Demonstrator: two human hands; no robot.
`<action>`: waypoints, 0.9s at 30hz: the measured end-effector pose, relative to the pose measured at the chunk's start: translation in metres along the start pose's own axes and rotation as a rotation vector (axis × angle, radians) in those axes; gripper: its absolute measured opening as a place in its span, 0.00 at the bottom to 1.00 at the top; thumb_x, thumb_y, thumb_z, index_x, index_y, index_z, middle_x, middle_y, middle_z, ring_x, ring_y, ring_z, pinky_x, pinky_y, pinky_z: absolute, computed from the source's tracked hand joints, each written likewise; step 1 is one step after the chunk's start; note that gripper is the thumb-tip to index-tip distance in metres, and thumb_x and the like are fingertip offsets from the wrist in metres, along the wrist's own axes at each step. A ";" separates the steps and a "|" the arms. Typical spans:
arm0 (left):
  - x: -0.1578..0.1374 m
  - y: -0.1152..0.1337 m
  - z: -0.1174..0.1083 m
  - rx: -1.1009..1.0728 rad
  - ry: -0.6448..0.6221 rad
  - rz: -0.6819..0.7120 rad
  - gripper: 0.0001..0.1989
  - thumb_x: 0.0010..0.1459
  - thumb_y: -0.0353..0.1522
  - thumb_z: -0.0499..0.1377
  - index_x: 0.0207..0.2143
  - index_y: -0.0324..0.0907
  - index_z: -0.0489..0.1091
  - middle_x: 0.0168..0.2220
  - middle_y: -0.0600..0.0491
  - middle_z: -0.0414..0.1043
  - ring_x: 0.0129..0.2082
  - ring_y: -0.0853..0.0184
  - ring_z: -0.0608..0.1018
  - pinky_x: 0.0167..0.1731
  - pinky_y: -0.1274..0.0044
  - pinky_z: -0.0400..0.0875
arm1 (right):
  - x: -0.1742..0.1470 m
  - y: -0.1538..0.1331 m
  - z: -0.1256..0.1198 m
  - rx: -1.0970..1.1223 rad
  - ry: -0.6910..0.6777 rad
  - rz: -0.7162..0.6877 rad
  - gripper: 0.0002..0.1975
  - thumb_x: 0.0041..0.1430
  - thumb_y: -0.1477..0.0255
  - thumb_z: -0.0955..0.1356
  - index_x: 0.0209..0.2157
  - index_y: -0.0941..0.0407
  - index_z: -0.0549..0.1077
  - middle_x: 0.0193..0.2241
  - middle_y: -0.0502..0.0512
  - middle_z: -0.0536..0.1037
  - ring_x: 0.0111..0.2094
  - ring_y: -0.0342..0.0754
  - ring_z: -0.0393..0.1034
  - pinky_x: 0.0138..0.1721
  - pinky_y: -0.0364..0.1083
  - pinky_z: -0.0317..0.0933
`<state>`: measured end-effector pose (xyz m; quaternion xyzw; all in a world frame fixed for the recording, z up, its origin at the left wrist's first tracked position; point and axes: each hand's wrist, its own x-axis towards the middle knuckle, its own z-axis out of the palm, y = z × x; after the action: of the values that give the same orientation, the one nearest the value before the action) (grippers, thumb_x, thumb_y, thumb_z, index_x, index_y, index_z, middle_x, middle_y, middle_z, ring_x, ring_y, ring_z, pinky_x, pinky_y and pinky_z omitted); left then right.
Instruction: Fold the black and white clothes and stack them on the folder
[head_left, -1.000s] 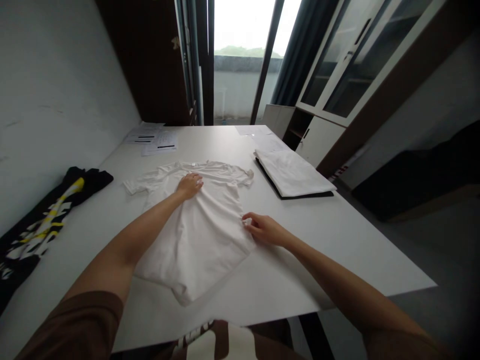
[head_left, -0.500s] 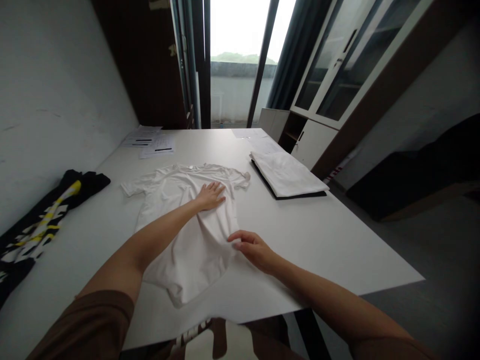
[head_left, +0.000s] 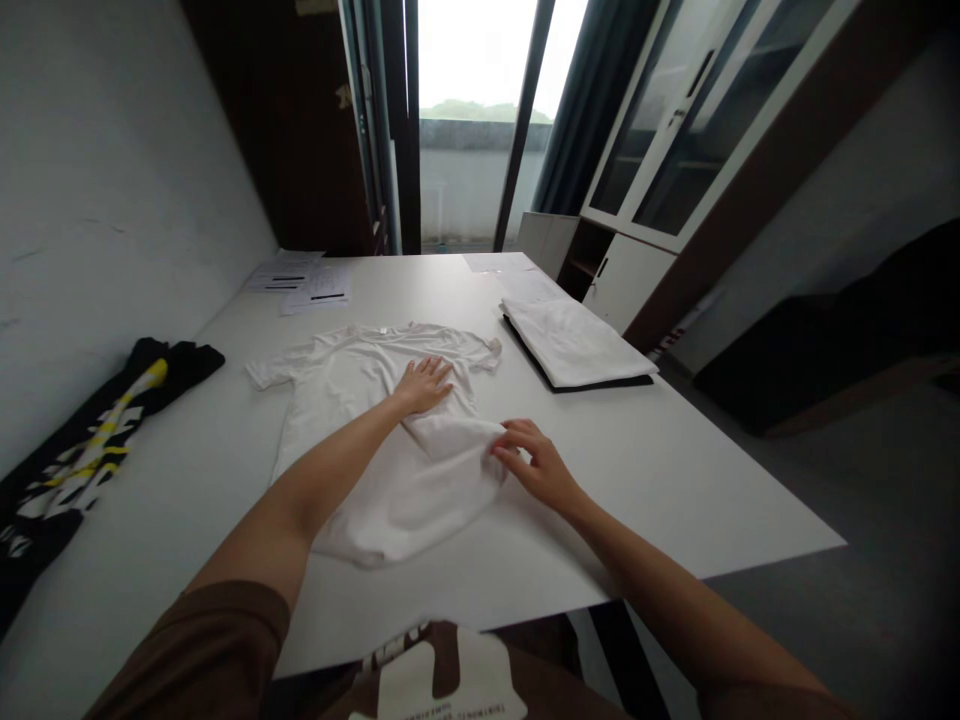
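On white surface [head_left: 720, 490]: white T-shirt [head_left: 431, 490], collar away.
L hand [head_left: 426, 385] pressed flat on its chest; R hand [head_left: 536, 462], apart from it, pinches R side nr hem. Shirt prob. light, soft, creases easily; best hold: side or hem, w/ L hand as anchor. Folded white cloth [head_left: 574, 340] beyond R hand; room to R, twd surface's R edge; hem close to near edge.

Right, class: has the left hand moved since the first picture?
Yes: the left hand has moved rightward over the white T-shirt, closer to the folded white cloth lying on the table.
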<state>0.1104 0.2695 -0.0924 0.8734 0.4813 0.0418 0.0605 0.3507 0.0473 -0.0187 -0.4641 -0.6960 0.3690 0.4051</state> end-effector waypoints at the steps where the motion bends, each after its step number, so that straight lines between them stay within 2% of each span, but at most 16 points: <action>1: 0.000 0.000 0.000 0.002 -0.001 -0.001 0.34 0.72 0.51 0.42 0.74 0.51 0.49 0.76 0.50 0.41 0.75 0.52 0.46 0.70 0.52 0.41 | 0.001 0.000 -0.001 -0.016 -0.013 0.005 0.17 0.63 0.54 0.71 0.41 0.52 0.82 0.49 0.60 0.76 0.56 0.59 0.66 0.60 0.56 0.57; 3: 0.001 0.001 -0.001 0.004 -0.003 -0.004 0.34 0.72 0.51 0.42 0.74 0.51 0.49 0.76 0.49 0.40 0.75 0.52 0.46 0.70 0.52 0.41 | 0.003 0.001 -0.002 0.064 -0.130 0.051 0.21 0.64 0.53 0.70 0.51 0.51 0.80 0.53 0.59 0.75 0.57 0.58 0.66 0.62 0.57 0.56; 4: 0.001 0.001 -0.001 0.004 -0.003 -0.006 0.33 0.72 0.51 0.42 0.74 0.51 0.49 0.76 0.49 0.40 0.75 0.53 0.46 0.70 0.52 0.41 | 0.002 0.001 -0.001 0.121 -0.219 0.077 0.22 0.65 0.53 0.69 0.53 0.51 0.79 0.50 0.58 0.77 0.55 0.57 0.69 0.61 0.57 0.58; 6: 0.002 0.001 0.000 0.001 -0.002 -0.011 0.33 0.72 0.51 0.42 0.74 0.52 0.48 0.76 0.50 0.41 0.75 0.53 0.46 0.69 0.52 0.41 | 0.001 0.000 0.003 0.181 -0.393 0.095 0.23 0.68 0.52 0.67 0.52 0.54 0.80 0.39 0.55 0.79 0.45 0.54 0.73 0.56 0.55 0.63; 8: 0.002 0.001 0.000 -0.004 0.000 -0.012 0.33 0.71 0.51 0.42 0.74 0.52 0.48 0.76 0.50 0.41 0.75 0.53 0.46 0.69 0.52 0.41 | -0.001 -0.004 0.007 0.156 -0.478 0.051 0.23 0.69 0.52 0.67 0.49 0.55 0.82 0.34 0.53 0.78 0.39 0.51 0.72 0.51 0.52 0.65; 11: 0.002 0.000 0.000 -0.013 0.005 -0.008 0.34 0.71 0.52 0.41 0.74 0.52 0.49 0.76 0.51 0.40 0.75 0.53 0.46 0.70 0.53 0.40 | -0.004 -0.012 0.011 0.044 -0.417 -0.068 0.20 0.68 0.56 0.68 0.52 0.53 0.81 0.45 0.59 0.77 0.43 0.51 0.72 0.46 0.49 0.66; 13: 0.001 0.000 0.000 -0.018 0.009 -0.009 0.34 0.71 0.52 0.41 0.74 0.53 0.48 0.76 0.51 0.40 0.75 0.54 0.45 0.70 0.53 0.40 | -0.008 -0.016 0.011 -0.042 -0.354 -0.071 0.19 0.67 0.59 0.69 0.55 0.51 0.80 0.50 0.61 0.75 0.42 0.50 0.71 0.43 0.47 0.66; 15: 0.001 -0.001 0.001 -0.023 0.010 -0.011 0.34 0.71 0.52 0.41 0.74 0.53 0.48 0.76 0.51 0.41 0.75 0.54 0.45 0.70 0.53 0.40 | -0.014 -0.020 0.013 -0.129 -0.347 0.004 0.20 0.66 0.61 0.70 0.58 0.50 0.78 0.45 0.59 0.76 0.35 0.47 0.70 0.38 0.45 0.65; 17: 0.001 0.000 0.001 -0.026 0.009 -0.012 0.33 0.71 0.52 0.42 0.74 0.54 0.48 0.76 0.51 0.41 0.75 0.54 0.46 0.70 0.53 0.40 | -0.025 -0.023 0.016 -0.176 -0.386 0.108 0.21 0.67 0.62 0.69 0.58 0.50 0.77 0.34 0.53 0.76 0.27 0.44 0.66 0.33 0.44 0.62; 19: 0.001 0.000 0.001 -0.028 0.008 -0.014 0.33 0.71 0.52 0.42 0.74 0.53 0.48 0.76 0.51 0.42 0.75 0.54 0.46 0.70 0.53 0.41 | -0.039 -0.026 0.018 -0.133 -0.455 0.201 0.20 0.68 0.61 0.68 0.58 0.51 0.77 0.25 0.49 0.72 0.23 0.43 0.62 0.29 0.42 0.59; 22: 0.000 0.000 0.001 -0.030 0.009 -0.016 0.33 0.71 0.51 0.42 0.74 0.52 0.48 0.76 0.50 0.42 0.75 0.54 0.46 0.70 0.53 0.41 | -0.059 -0.026 0.015 0.092 -0.467 0.332 0.24 0.67 0.57 0.69 0.61 0.50 0.74 0.23 0.46 0.68 0.22 0.42 0.59 0.24 0.40 0.57; 25: 0.000 0.000 0.000 -0.030 0.011 -0.010 0.34 0.71 0.52 0.42 0.74 0.51 0.49 0.76 0.49 0.42 0.75 0.54 0.46 0.70 0.53 0.41 | -0.073 -0.025 0.000 0.288 -0.300 0.447 0.33 0.63 0.53 0.72 0.66 0.47 0.66 0.27 0.46 0.68 0.22 0.41 0.57 0.20 0.38 0.55; 27: 0.001 0.000 -0.001 -0.031 0.013 -0.011 0.33 0.71 0.52 0.42 0.74 0.51 0.50 0.76 0.49 0.42 0.75 0.53 0.46 0.69 0.53 0.41 | -0.079 -0.025 -0.011 0.312 -0.195 0.483 0.36 0.62 0.52 0.72 0.68 0.45 0.64 0.26 0.46 0.67 0.22 0.41 0.56 0.19 0.38 0.55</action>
<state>0.1113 0.2704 -0.0912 0.8693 0.4860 0.0546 0.0711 0.3706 -0.0332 -0.0096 -0.5106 -0.5360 0.6001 0.3031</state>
